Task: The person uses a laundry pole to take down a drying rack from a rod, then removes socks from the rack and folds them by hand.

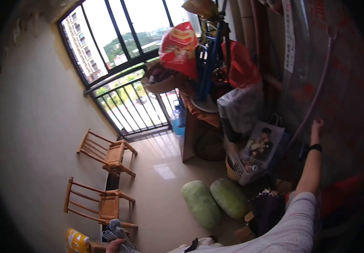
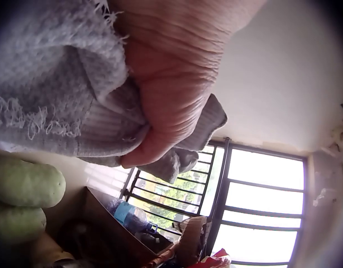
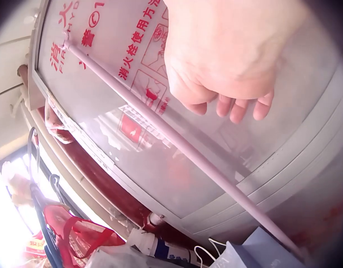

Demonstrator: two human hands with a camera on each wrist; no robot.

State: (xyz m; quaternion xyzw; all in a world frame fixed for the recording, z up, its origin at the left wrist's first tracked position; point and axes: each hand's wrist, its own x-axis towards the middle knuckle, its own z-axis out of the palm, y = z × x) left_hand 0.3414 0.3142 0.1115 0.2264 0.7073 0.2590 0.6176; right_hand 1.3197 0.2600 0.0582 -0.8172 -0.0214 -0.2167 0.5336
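hanging in folds, the grey cloth [image 1: 122, 236] is low in the head view, bunched in the person's left hand [image 1: 115, 245], thumb and fingers closed round it, so a narrow grip. its frayed edge hangs loose. yellow packet [image 1: 76, 241] just beside it, then two wooden chairs [image 1: 115, 158] along the wall [image 1: 34, 126]. a strip of tiled floor [image 1: 154, 196] runs between the chairs and two green melons [image 1: 201, 204], pretty decent room there. past the melons it gets tight, with a printed bag [image 1: 262, 143] crowded against other stuff. right hand [image 3: 224, 72] is out by the glossy panel [image 3: 199, 137], fingers loosely bent, nothing seen in them, apart from the pink pole [image 3: 171, 134] slanting across; can't tell if it touches the panel.
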